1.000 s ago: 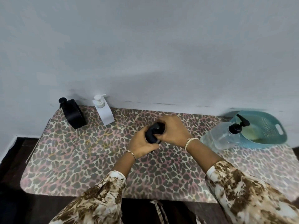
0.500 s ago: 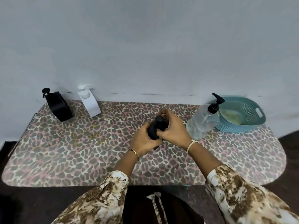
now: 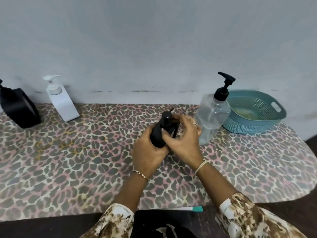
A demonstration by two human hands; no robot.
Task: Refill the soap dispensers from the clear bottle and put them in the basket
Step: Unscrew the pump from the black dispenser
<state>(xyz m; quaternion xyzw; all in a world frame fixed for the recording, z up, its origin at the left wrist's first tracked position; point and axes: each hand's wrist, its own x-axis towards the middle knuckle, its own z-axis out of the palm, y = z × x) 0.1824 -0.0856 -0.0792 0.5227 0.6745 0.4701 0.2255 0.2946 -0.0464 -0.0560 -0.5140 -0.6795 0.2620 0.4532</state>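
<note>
A black soap dispenser [image 3: 158, 133] is held tilted above the middle of the table. My left hand [image 3: 148, 153] wraps its body from below. My right hand [image 3: 184, 140] grips it near the pump top. Just right of my hands stands the clear bottle [image 3: 211, 115] with a black pump, upright and nearly empty. Behind that bottle the teal basket [image 3: 267, 124] sits at the table's back right. Another black dispenser [image 3: 18, 107] and a white dispenser [image 3: 60, 102] stand at the back left against the wall.
The table [image 3: 68, 160] has a leopard-print cover with a rounded right end. A grey wall rises right behind it. A small white and teal object [image 3: 190, 208] lies at the table's near edge.
The view has swung right and closer. My hands have kept hold of the black dispenser, and its pump top now shows between my fingers.
</note>
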